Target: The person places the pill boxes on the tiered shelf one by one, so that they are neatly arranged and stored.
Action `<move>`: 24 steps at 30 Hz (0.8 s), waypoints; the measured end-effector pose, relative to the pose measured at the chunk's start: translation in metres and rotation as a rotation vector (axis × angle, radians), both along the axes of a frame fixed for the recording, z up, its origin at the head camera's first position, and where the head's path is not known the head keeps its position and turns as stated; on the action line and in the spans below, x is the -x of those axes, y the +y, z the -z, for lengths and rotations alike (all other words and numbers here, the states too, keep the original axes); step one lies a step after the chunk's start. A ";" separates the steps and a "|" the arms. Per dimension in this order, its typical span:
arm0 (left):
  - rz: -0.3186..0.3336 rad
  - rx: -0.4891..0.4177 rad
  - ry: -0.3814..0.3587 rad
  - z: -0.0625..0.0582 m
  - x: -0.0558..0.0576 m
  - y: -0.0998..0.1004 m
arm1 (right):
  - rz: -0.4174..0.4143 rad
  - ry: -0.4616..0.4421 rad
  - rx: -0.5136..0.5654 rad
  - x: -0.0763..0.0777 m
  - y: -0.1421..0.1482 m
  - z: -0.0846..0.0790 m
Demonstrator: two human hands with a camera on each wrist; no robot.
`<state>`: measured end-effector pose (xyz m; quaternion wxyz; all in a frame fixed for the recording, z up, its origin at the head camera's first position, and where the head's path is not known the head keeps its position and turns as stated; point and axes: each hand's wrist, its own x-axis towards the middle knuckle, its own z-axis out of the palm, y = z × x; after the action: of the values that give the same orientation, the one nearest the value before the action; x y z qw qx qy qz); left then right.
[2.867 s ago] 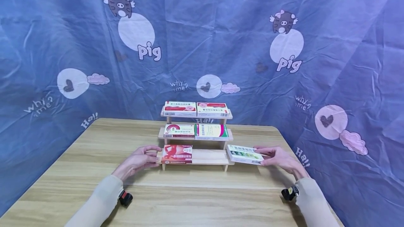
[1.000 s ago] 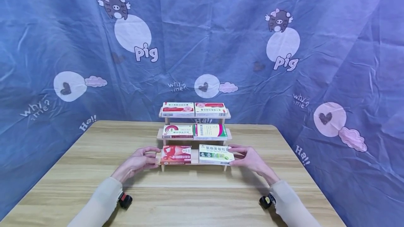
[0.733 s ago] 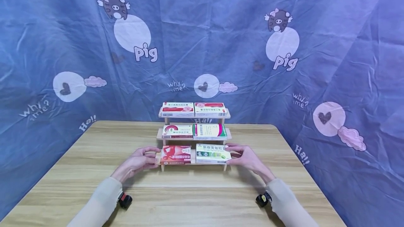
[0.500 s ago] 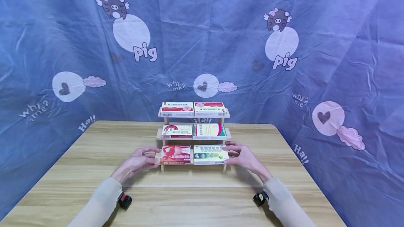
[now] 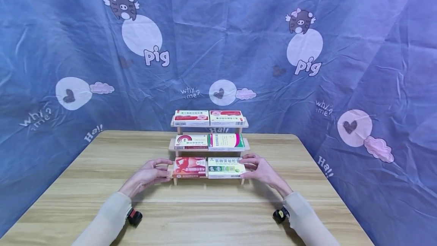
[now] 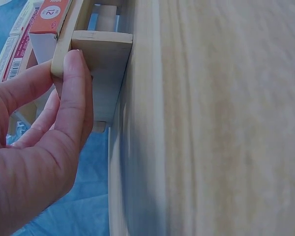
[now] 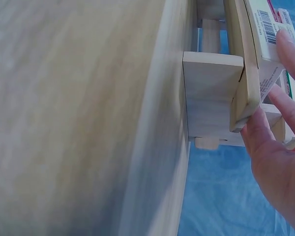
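Observation:
A three-tier wooden display rack (image 5: 172, 145) stands on the table with two medicine boxes on each tier. My left hand (image 5: 148, 173) pinches the left end of its lowest board between thumb and fingers, beside a red medicine box (image 5: 189, 167). On the right half of that board lies a white medicine box (image 5: 225, 167) with a green band. My right hand (image 5: 261, 171) grips this box by its right end, thumb at the near corner and fingers at the far one. In the right wrist view, fingertips also reach the end of the wooden board (image 7: 243, 93).
Two red-and-white boxes (image 5: 192, 117) occupy the top tier. A white box with red rings (image 5: 191, 142) and a white, magenta and green box (image 5: 226, 142) lie on the middle tier. A blue printed curtain (image 5: 218, 48) hangs behind the wooden table (image 5: 205, 219).
My right hand has brought the green-banded box leftward from beyond the rack's right end onto the lowest tier, next to the red box. My left hand keeps its hold on the board.

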<state>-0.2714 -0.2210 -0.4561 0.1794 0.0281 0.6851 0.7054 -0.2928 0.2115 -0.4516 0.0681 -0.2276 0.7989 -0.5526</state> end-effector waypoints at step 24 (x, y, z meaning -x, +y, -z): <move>0.012 0.060 0.018 0.002 -0.001 -0.002 | 0.039 0.005 -0.013 0.000 0.005 0.002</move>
<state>-0.2701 -0.2227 -0.4583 0.1782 0.0333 0.7073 0.6833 -0.2924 0.2163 -0.4534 0.0568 -0.2131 0.8070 -0.5479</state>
